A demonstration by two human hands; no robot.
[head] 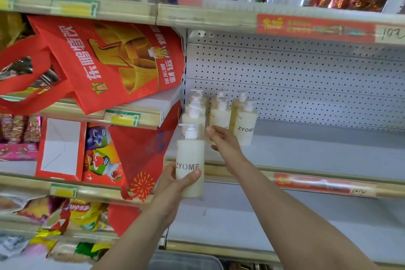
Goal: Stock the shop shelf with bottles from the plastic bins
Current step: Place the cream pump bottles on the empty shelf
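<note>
My left hand (pixel 175 184) grips a cream pump bottle (pixel 190 155) labelled ZYOME, upright, just in front of the grey shelf (pixel 306 149). On the shelf's left end stand several matching pump bottles (pixel 244 123) in rows against the white pegboard. My right hand (pixel 223 140) reaches over the shelf edge, fingers extended beside the front middle bottle (pixel 219 116); whether it touches the bottle cannot be told. A plastic bin (pixel 184 260) shows at the bottom edge, its contents hidden.
Red gift bags (pixel 109 61) lean on the left-hand shelves, with red boxes (pixel 61 149) and snack packets (pixel 83 215) below. A red price strip (pixel 324 183) runs along the shelf front. The upper shelf (pixel 219 15) carries red decorations.
</note>
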